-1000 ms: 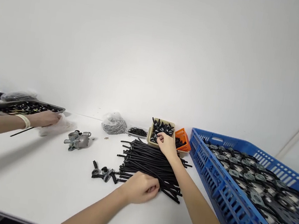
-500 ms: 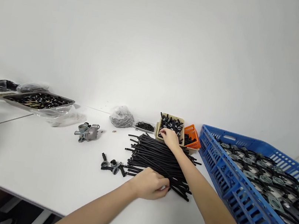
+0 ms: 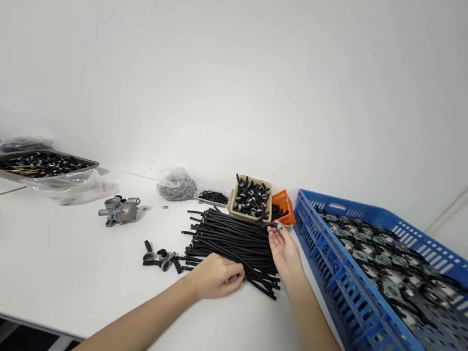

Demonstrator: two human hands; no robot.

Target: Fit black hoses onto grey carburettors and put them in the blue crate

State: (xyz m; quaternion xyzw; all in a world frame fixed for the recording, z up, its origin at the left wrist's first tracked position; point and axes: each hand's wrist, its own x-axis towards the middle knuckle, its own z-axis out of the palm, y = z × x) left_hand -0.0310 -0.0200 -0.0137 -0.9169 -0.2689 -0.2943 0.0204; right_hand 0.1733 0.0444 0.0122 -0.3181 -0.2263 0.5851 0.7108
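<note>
A pile of black rubber tubes (image 3: 232, 243) lies on the white table (image 3: 49, 265). My left hand (image 3: 215, 277) rests at the near edge of the pile, its fingers curled round the end of a tube. My right hand (image 3: 286, 252) is at the pile's right side, palm turned up, pinching a small black fitting (image 3: 275, 226) at its fingertips. Just behind stands a beige bin (image 3: 250, 197) full of such black fittings, with an orange basket (image 3: 283, 206) beside it.
A big blue crate (image 3: 379, 291) of grey and black parts fills the right side. A few black fittings (image 3: 159, 257) lie left of the tubes. Farther left are a grey metal carburettor (image 3: 120, 209), a bagged bundle (image 3: 177, 184) and a metal tray (image 3: 29, 162).
My right hand has pulled back from the beige bin to the pile's right side with a fitting in its fingers. The other person's arm at the tray is gone from view.
</note>
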